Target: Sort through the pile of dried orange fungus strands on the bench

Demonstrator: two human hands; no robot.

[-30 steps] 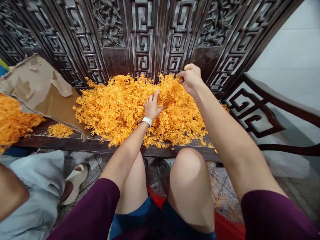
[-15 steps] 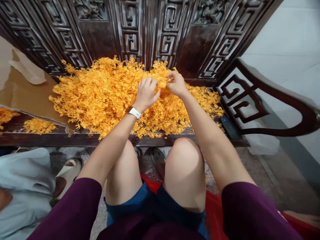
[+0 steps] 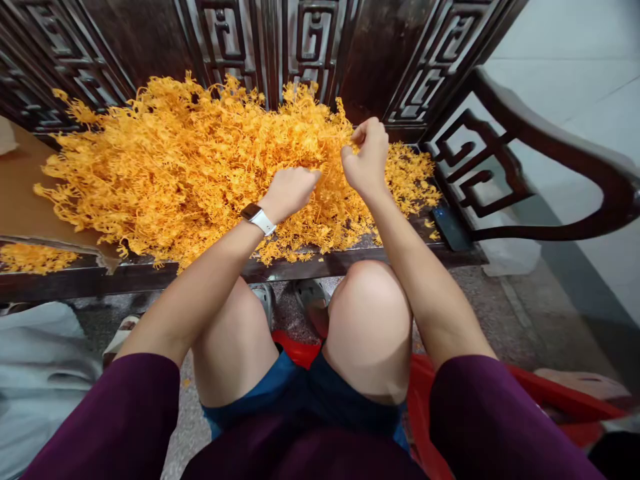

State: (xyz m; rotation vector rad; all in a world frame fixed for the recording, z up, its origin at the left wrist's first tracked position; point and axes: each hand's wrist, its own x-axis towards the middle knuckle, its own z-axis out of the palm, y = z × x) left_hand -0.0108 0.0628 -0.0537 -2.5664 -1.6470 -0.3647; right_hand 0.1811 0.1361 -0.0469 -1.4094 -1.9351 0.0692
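- Fingers of the left hand (image 3: 291, 192) fold downward at 11 o'clock, tips hidden from me; whether they pinch anything, I cannot tell.
- At 1 o'clock I see the right hand (image 3: 369, 160), fingers curled inward with the thumb near the index; I cannot make out anything between them.
- From 9 to 1 o'clock spreads the heap of orange blossoms (image 3: 185, 167), piled on the dark wooden counter (image 3: 65, 283). I find the left hand against it or just above it, and the right hand near its right end.
- Thinner orange pieces (image 3: 410, 177) lie scattered at 2 o'clock, beyond the right wrist.
- I note a watch (image 3: 260, 219) with a white band on the left wrist, toward 10 o'clock.
- A dark phone-like slab (image 3: 450, 227) rests at 3 o'clock, beside the curved armrest (image 3: 565, 152).
- Cardboard (image 3: 35, 193) stands at 9 o'clock, with a small orange clump (image 3: 37, 259) just below it in my view.
- Another person's pale garment (image 3: 45, 373) shows at 8 o'clock, and a red stool (image 3: 421, 413) at 5 o'clock.
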